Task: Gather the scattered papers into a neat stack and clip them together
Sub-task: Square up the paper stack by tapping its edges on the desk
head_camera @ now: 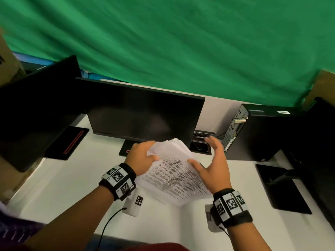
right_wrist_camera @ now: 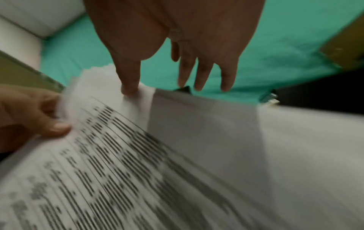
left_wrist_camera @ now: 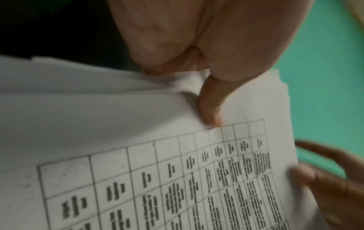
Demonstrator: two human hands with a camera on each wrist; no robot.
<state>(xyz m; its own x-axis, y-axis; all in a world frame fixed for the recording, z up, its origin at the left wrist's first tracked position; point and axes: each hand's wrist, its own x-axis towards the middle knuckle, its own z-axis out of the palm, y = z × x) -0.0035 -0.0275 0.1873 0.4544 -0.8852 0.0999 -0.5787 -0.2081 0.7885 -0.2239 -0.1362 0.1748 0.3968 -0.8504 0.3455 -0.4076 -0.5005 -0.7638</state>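
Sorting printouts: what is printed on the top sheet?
A black ruled table of dashed text on white, on the papers; clearest in the left wrist view.

Thin white printed paper sheets (head_camera: 174, 176) creasing softly; matt black plastic monitor (head_camera: 143, 113); green cloth backdrop (head_camera: 181, 42) wrinkling; smooth white desk (head_camera: 59, 187).

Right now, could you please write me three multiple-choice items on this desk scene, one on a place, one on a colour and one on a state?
1. Where is the stack of white printed papers?
A. in front of the middle black monitor
B. on the black computer tower
C. on the floor

2. What colour is the cloth backdrop?
A. blue
B. green
C. red

3. How is the left hand?
A. flat on the white desk
B. pinching the papers
C. closed, holding nothing

Key: 1 A, the sheets are held above the desk before that screen. 2 B, green fills the background. 3 B, thumb presses the top sheet; the right hand is spread.
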